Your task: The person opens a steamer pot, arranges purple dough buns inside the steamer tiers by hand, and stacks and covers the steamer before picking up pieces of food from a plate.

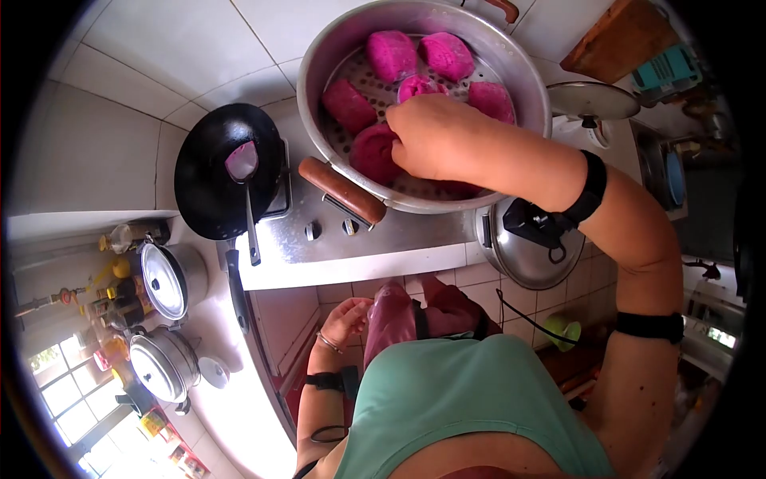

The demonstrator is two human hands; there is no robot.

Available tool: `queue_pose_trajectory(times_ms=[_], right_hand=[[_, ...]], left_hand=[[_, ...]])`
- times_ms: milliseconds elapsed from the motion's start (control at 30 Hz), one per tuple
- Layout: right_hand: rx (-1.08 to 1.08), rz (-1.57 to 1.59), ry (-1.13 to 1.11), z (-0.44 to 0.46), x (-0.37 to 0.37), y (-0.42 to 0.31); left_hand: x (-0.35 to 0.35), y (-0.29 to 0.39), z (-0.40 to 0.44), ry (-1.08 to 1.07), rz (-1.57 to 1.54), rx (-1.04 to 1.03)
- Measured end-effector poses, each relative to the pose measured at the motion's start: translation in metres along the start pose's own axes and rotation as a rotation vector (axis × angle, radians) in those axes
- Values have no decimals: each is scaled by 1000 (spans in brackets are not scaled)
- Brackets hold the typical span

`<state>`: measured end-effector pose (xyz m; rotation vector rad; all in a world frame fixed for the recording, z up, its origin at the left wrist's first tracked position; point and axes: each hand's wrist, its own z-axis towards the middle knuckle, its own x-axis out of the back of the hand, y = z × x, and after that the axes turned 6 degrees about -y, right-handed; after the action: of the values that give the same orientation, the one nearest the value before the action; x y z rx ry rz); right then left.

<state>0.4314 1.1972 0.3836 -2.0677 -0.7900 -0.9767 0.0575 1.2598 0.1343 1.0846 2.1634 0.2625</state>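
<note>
My right hand (435, 137) reaches into a large metal steamer pot (309, 88). Its fingers are closed at the edge of a pink steamed bun (373, 156), low on the left of the perforated tray; the fingertips are partly hidden. Around it on the tray lie several more bright pink buns, among them a ridged bun (391, 54) at the far side and another bun (491, 100) at the right. My left hand (346, 321) hangs low beside my thigh, fingers loosely bent and apart, holding nothing.
A black wok (207, 191) with a pink-smeared spatula (242, 164) stands left of the steamer. The steamer's wooden handle (343, 190) juts over the stove. Lidded pots (163, 283) line the left counter. A metal lid (542, 259) is below my right forearm.
</note>
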Motion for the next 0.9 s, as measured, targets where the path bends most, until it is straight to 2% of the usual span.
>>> queue_pose_trajectory(times_ms=[67, 167, 367, 600, 700, 900], right_hand=[[108, -150, 155, -3, -5, -1], [168, -250, 44, -9, 11, -16], [244, -429, 67, 5, -4, -16], [236, -420, 36, 8, -9, -16], [323, -292, 52, 2, 4, -3], [377, -329, 56, -1, 0, 8]], left_hand=[[-1, 3, -1, 2, 2, -7], [-3, 7, -4, 39, 19, 8], [7, -6, -1, 42, 0, -8], [13, -24, 0, 95, -28, 2], [13, -28, -4, 122, -42, 20], [11, -34, -9, 155, -59, 60]])
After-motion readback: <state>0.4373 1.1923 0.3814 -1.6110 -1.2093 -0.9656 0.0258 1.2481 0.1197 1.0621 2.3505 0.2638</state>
